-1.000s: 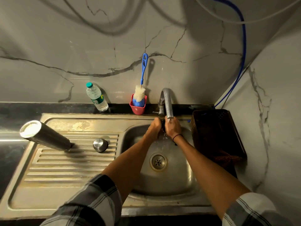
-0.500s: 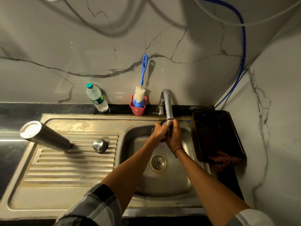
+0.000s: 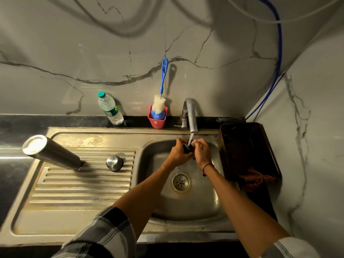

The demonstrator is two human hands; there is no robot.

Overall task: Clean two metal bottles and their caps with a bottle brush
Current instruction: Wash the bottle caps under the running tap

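— Where do we have the cap?
— Under the tap (image 3: 190, 114), over the sink (image 3: 201, 207): our left hand (image 3: 179, 151) and right hand (image 3: 202, 152) both curl round a dark cap (image 3: 186, 148) in the running water.
— And the rest?
— A metal bottle (image 3: 51, 152) and a steel cap (image 3: 114, 162) sit on the drainboard (image 3: 74, 192); the bottle brush (image 3: 160, 101) stands in a red cup (image 3: 157, 123).

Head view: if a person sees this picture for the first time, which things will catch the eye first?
First, the two hands, left hand and right hand, which hold a small dark cap under the running tap over the sink. Next, the metal bottle standing upside down on the ribbed drainboard, with a metal cap beside it. Behind, a blue bottle brush stands in a red cup.
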